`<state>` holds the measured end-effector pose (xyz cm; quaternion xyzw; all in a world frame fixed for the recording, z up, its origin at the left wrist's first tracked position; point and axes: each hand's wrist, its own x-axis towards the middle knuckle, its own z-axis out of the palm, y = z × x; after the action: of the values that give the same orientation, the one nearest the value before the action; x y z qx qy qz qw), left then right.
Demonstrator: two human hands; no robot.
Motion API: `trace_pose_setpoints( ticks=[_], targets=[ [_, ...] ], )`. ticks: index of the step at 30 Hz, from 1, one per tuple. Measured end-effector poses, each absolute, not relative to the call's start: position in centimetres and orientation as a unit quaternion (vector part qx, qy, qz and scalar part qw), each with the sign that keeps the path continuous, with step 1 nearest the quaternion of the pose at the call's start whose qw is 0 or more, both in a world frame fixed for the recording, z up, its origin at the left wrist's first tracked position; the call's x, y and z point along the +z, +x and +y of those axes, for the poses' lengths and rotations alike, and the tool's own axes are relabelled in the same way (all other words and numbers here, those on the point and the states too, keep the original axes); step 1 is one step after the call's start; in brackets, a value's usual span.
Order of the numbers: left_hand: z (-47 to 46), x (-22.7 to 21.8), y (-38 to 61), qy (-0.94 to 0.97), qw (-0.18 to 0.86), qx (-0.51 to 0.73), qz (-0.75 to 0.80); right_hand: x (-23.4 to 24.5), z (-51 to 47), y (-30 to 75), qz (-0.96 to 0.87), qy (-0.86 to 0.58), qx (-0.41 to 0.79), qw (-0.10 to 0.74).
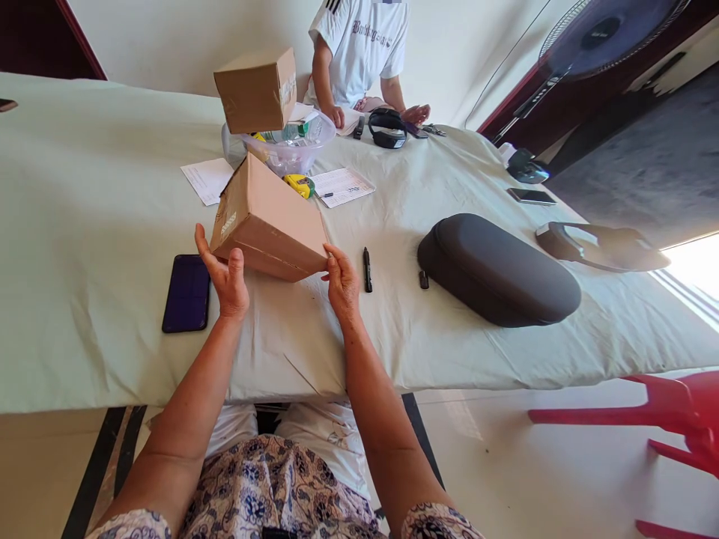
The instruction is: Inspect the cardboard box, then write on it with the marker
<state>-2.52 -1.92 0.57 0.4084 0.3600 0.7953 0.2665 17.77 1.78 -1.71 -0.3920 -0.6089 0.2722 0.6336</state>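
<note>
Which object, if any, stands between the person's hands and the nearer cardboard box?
Nothing visible does. The right hand holds the lower right corner of the nearer cardboard box, and the left hand is spread at its left side. The dark phone and black marker lie beside the hands, not between.

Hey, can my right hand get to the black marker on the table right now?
Probably yes: the black marker lies close beside your right hand, with only tablecloth between. That hand holds a corner of the cardboard box, though, so it would likely need to let go.
</note>
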Motion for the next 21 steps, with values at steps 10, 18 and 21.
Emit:
trace_pose_setpoints(
  ticks=[10, 18, 21],
  targets=[
    [-1.5, -0.3, -1.4, 0.358, 0.270, 0.793, 0.412, -1.3, 1.7, 18.7, -0.549, -0.395, 0.179, 0.714],
    [-0.8, -0.6, -2.0, 0.408, 0.143, 0.743, 0.511, -1.4, 1.9, 18.5, -0.559, -0.397, 0.139, 0.715],
    [-1.0, -0.5, -2.1, 0.418, 0.133, 0.741, 0.509, -1.5, 1.9, 18.5, -0.563, -0.398, 0.126, 0.714]
  ],
)
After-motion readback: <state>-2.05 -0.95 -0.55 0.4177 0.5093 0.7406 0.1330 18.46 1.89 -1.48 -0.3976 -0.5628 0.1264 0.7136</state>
